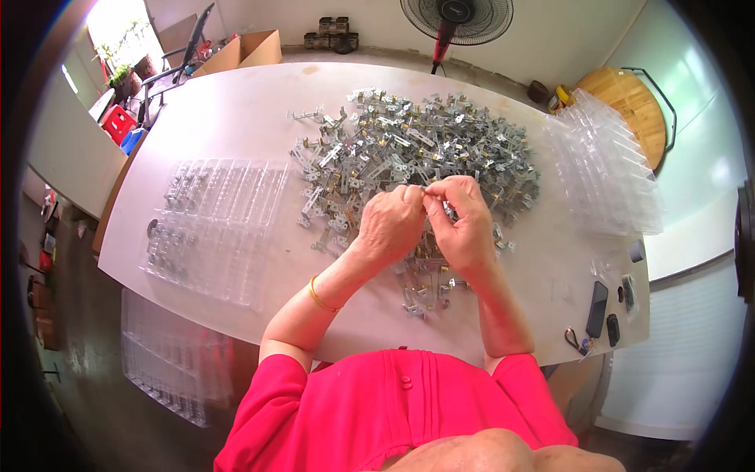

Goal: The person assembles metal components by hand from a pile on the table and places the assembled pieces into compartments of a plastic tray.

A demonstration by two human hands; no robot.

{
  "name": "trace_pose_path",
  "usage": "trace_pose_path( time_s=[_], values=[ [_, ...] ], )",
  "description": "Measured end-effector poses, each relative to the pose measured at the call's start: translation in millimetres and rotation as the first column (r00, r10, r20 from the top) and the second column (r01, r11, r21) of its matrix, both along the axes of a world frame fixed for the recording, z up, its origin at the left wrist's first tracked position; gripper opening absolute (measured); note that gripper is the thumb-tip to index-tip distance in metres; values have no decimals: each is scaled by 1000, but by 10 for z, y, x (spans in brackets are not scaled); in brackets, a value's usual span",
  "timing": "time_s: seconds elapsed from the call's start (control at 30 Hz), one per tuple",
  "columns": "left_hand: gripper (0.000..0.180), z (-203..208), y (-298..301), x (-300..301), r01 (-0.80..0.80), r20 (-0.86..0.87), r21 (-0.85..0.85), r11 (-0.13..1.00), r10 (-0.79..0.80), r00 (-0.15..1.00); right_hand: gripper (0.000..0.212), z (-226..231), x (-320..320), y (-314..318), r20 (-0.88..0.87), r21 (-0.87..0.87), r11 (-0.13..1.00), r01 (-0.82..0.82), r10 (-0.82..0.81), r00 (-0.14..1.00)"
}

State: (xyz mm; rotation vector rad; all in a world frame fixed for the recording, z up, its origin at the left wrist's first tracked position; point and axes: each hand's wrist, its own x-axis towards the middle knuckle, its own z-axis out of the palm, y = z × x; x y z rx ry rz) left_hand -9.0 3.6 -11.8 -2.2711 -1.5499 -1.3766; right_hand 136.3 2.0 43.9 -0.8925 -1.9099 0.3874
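A large heap of small silvery metal brackets [409,141], some with brass-coloured bits, covers the middle of the white table. Over its near side my left hand [391,224] and my right hand [464,228] meet, fingertips pinched together at one spot. Whatever is between the fingers is tiny and mostly hidden by them. A yellow bangle [316,294] circles my left wrist. To the left lies a clear plastic tray [255,206] with long compartments; metal parts sit in its left-hand slots. Another clear tray [224,263], nearer to me, also has parts at its left end.
Stacked clear trays [605,169] stand at the table's right edge. Nearer on that side lie a phone [598,309], keys [582,344] and a roll of tape [637,251]. More trays [173,354] are below the left edge. A fan [458,17] stands beyond the table.
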Motion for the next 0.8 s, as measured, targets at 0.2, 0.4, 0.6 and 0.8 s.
trace_pose_path(
  time_s=[0.2,0.4,0.6,0.8],
  values=[
    [19,94,-37,-28,371,517,-336,866,-160,841,9,54,80,-45,-298,-262,965,10,-91,950],
    [22,255,-89,-131,662,843,-359,658,-75,532,8,-44,109,-198,-170,-315,948,53,-111,979],
    [23,272,-103,-131,655,845,-337,676,-89,527,10,-36,60,-244,-172,-340,940,42,-105,979],
    [20,228,-77,-139,509,703,-372,776,-123,701,10,9,54,-251,-119,-313,947,71,-113,986]
  ],
)
